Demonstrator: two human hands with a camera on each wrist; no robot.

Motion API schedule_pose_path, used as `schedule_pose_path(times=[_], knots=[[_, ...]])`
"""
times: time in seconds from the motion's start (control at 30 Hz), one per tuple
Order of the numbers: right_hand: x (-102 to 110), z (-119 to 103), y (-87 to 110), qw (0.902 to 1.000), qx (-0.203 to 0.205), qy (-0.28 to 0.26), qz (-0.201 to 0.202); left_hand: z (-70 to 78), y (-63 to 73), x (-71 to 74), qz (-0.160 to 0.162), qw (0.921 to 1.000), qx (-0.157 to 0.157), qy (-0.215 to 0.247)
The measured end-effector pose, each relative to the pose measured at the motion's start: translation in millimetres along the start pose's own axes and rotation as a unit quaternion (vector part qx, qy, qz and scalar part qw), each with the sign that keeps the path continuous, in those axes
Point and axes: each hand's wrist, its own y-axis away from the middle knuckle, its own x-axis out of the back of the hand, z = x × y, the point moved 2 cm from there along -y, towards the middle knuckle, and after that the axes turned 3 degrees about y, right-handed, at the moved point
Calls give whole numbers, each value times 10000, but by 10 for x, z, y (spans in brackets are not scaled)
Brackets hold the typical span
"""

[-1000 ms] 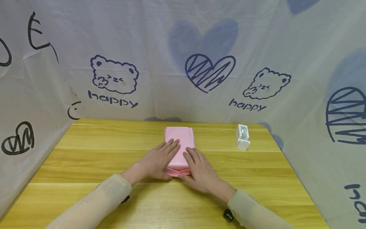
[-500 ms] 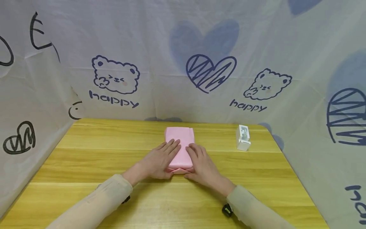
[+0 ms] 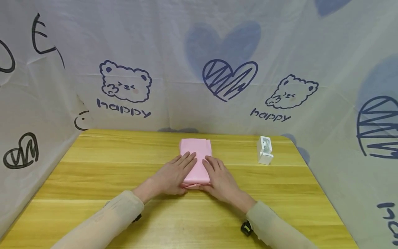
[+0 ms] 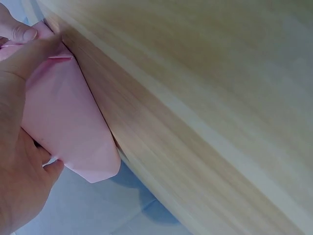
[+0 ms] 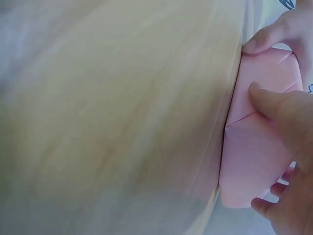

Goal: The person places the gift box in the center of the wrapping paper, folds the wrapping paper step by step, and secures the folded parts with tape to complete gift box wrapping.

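Note:
A pink paper-wrapped box-shaped package (image 3: 200, 173) lies on the wooden table in front of me. My left hand (image 3: 174, 176) rests on its left side, straight fingers flat across the top and the thumb at the near end. On the right side, my right hand (image 3: 222, 181) grips the package, bent fingers on top. In the right wrist view, the right thumb (image 5: 266, 100) presses the folded paper on the near end (image 5: 257, 139). Fold lines run across that end. From the left wrist view, the package's smooth pink side (image 4: 68, 117) shows beside the left hand.
A white tape dispenser (image 3: 265, 158) with a clear roll stands at the table's back right. The yellow wooden table (image 3: 102, 173) is ringed at the back and sides by a white cloth (image 3: 174, 41) printed with hearts and bears.
My right hand has shifted slightly, its thumb moving right along the near end. The folded flap there now lies closer against the package. My left hand has stayed in place.

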Motion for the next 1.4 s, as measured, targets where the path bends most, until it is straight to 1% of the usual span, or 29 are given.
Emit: schedule_pose_path(times=[0.1, 0.27, 0.53, 0.83, 1.13, 1.3, 1.4], knots=[[-2, 4, -2, 10000, -36, -7, -68, 1, 2, 1, 143, 9998, -69, -96], [-2, 12, 1, 9999, -68, -33, -142, -1, 6, -5, 250, 9995, -117, -129], [-2, 8, -4, 9983, -331, -150, -459, 0, 10, -9, 267, 9995, -38, 138], [-13, 4, -16, 9984, -369, -166, -406, 1, 6, -11, 282, 9992, 10, 298], [14, -16, -26, 9989, -389, -110, -257, 16, 10, 3, 286, 9992, -12, 267], [41, -51, -32, 9992, -265, 245, -172, 22, 7, 4, 302, 9991, 11, 298], [49, -46, -27, 9991, -138, 347, -201, 20, 4, -1, 301, 9992, 26, 268]])
